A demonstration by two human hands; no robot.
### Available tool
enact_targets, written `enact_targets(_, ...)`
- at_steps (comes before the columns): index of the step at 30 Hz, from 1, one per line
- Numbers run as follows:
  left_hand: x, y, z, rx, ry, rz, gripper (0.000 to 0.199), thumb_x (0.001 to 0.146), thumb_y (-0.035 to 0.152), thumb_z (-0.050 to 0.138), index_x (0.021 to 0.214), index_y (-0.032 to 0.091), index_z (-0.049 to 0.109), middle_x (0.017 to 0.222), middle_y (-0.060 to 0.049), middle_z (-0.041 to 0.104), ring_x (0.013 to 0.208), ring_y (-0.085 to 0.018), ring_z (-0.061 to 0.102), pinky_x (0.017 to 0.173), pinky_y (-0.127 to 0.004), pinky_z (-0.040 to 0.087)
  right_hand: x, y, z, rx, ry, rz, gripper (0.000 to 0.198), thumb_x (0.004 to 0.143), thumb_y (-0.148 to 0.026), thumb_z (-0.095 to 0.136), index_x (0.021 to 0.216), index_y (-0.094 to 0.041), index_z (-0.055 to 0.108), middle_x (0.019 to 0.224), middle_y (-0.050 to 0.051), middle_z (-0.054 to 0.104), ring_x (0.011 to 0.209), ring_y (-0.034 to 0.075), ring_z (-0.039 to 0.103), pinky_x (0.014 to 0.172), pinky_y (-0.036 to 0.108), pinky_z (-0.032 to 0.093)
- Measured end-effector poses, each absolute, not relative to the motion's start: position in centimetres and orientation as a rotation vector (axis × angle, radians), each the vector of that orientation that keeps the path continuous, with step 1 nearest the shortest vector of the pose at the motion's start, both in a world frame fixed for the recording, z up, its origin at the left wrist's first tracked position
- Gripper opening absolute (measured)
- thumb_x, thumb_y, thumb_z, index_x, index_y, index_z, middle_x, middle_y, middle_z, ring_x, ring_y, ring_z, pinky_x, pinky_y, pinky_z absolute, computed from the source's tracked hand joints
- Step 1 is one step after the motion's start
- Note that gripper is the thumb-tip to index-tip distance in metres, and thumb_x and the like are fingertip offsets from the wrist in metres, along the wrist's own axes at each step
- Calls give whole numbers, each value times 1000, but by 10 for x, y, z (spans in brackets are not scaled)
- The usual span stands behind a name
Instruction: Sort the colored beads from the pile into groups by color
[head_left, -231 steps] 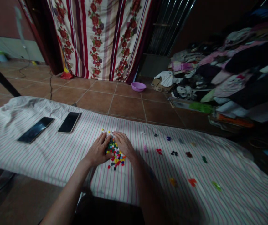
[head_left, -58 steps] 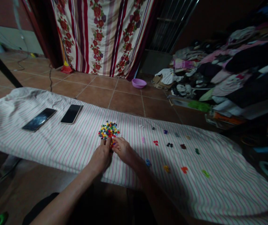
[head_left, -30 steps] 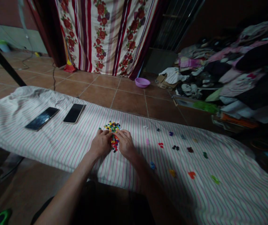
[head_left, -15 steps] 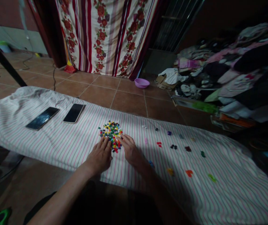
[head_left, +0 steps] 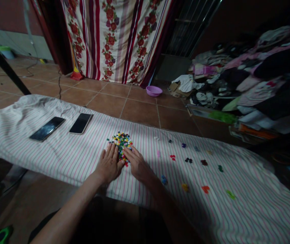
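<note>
A heap of small multicoloured pieces (head_left: pixel 121 138) lies on the striped cloth (head_left: pixel 140 135) between my hands. My left hand (head_left: pixel 108 164) rests flat on the heap's left side, fingers stretched forward. On the right side, my right hand (head_left: pixel 136 162) reaches over the pieces with its fingers extended. Both hands cover part of the heap. To the right lie small groups sorted by colour, among them red pieces (head_left: pixel 172 157), black pieces (head_left: pixel 188 160), blue pieces (head_left: pixel 163 179), yellow pieces (head_left: pixel 185 187), orange pieces (head_left: pixel 205 189) and lime green pieces (head_left: pixel 230 194).
Two phones, a larger phone (head_left: pixel 47 128) and a smaller phone (head_left: pixel 81 123), lie on the cloth at left. A purple basin (head_left: pixel 153 90) stands on the tiled floor beyond, before a floral curtain (head_left: pixel 114 40). Piled clothes (head_left: pixel 251 78) fill the right back.
My left hand has spread flatter over the heap's left edge. The right hand's fingers have shifted slightly left across the pieces. More of the blue group shows beside my right forearm.
</note>
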State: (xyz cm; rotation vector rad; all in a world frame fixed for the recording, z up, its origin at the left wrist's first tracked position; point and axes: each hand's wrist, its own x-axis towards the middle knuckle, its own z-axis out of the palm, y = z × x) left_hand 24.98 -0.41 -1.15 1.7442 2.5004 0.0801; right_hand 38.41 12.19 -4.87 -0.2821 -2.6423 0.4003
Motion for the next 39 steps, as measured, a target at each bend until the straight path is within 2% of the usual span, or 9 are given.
enact_targets(4, 239, 6, -10, 1713, 2585, 136, 64, 98, 45, 20, 152, 11, 31, 160, -17, 27, 150, -31, 19, 116, -51, 30, 383, 121, -47, -332, -2604, 416, 57, 85, -3, 35, 138, -14, 55, 146, 13, 51, 143, 27, 34, 112, 52, 42)
enact_targets(10, 217, 33, -15, 1590, 2675, 204, 66, 99, 45, 20, 151, 7, 30, 158, -22, 29, 149, -32, 22, 115, -50, 32, 381, 134, -59, -455, -2402, 453, 56, 87, -5, 31, 136, -13, 57, 145, 16, 50, 141, 26, 37, 113, 52, 41)
enact_targets(18, 212, 63, -17, 1553, 2638, 266, 60, 99, 43, 21, 151, 16, 33, 157, -16, 34, 148, -29, 27, 115, -50, 32, 377, 137, -64, -532, -2355, 525, 62, 83, -3, 33, 141, -10, 52, 143, 18, 51, 138, 25, 41, 113, 51, 41)
enact_targets(24, 212, 77, -14, 1676, 2574, 304, 54, 99, 42, 21, 146, 25, 42, 154, -11, 42, 146, -29, 31, 113, -56, 32, 378, 137, -62, -584, -2390, 565, 62, 82, -3, 35, 140, -10, 53, 143, 18, 51, 137, 26, 42, 115, 50, 40)
enact_targets(29, 218, 80, -15, 1792, 2531, 296, 54, 99, 45, 23, 145, 26, 43, 152, -8, 45, 143, -28, 35, 113, -50, 35, 380, 139, -61, -600, -2449, 571, 64, 80, -2, 37, 141, -9, 52, 144, 19, 50, 138, 27, 42, 116, 51, 39)
enact_targets(34, 222, 73, -12, 1879, 2453, 253, 53, 99, 49, 23, 145, 34, 44, 153, -4, 44, 142, -27, 36, 112, -49, 36, 380, 143, -64, -601, -2353, 581, 66, 80, -1, 36, 144, -13, 49, 143, 17, 52, 137, 25, 44, 115, 49, 40)
enact_targets(39, 224, 55, -3, 1946, 2338, 159, 54, 98, 50, 22, 146, 35, 43, 156, -2, 41, 144, -27, 33, 115, -48, 32, 379, 148, -69, -594, -2342, 581, 68, 77, 0, 37, 143, -9, 48, 143, 19, 51, 137, 25, 44, 115, 48, 40)
